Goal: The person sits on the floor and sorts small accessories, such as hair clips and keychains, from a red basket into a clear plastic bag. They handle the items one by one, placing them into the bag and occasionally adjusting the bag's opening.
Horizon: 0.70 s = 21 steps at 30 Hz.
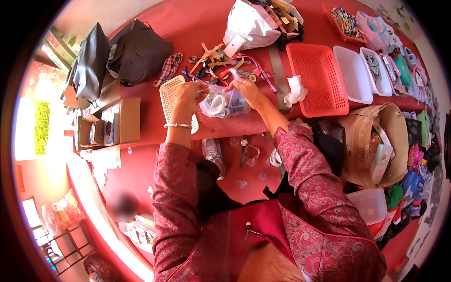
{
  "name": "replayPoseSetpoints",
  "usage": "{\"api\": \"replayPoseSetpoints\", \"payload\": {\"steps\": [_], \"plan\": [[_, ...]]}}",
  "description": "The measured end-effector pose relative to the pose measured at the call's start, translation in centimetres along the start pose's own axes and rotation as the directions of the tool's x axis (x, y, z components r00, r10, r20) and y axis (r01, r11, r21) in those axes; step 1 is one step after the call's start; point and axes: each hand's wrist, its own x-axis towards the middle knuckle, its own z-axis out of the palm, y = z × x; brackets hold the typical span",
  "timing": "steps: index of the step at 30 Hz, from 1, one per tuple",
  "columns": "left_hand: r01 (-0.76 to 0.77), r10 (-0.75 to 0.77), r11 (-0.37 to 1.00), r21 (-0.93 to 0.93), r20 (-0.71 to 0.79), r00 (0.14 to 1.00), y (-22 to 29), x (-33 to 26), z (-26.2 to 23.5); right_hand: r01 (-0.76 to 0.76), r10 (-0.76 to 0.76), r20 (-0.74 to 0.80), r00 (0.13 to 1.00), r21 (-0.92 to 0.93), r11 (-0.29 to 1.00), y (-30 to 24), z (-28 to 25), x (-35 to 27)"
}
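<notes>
A clear plastic bag (237,107) with what look like watches or bracelets inside sits at the near side of the red table. Its upper edge is pinched in my right hand (247,90), the film standing up above the fingers. On the bag's other side, my left hand (190,92) has its fingers closed at the bag's upper left edge. Under that hand and wrist lies a cream perforated basket (170,89), partly covered. Just beyond the bag spreads a loose pile of watches and straps (221,61) in several colours.
Black bags (138,51) and an open cardboard box (128,120) stand at left. To the right are a red basket (317,77), white trays (351,75), a crumpled white tissue (295,91) and a large carton (371,145). A watch (244,142) lies on the floor between my feet.
</notes>
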Motion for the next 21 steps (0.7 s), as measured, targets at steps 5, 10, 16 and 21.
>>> {"api": "replayPoseSetpoints", "payload": {"steps": [5, 10, 16, 21], "plan": [[-0.321, 0.248, 0.776, 0.543, 0.205, 0.947, -0.2, -1.8, -0.3, 0.111, -0.078, -0.11, 0.991, 0.337, 0.935, 0.4, 1.0, 0.5], [-0.578, 0.459, 0.257, 0.774, 0.429, 0.778, -0.4, -1.5, 1.5, 0.098, -0.185, -0.201, 0.962, -0.38, 0.92, 3.1, 1.1, 2.1], [-0.675, 0.501, 0.024, 0.738, 0.575, 0.646, -1.6, 0.4, 2.8, 0.363, -0.085, 0.354, 0.931, -0.921, 0.142, 4.0, 3.1, 2.2], [-0.504, 0.315, 0.539, 0.675, 0.393, 0.864, -0.8, 2.3, 3.5, 0.338, -0.029, 0.474, 0.88, -0.583, 0.739, 4.0, 0.7, 3.1]]}}
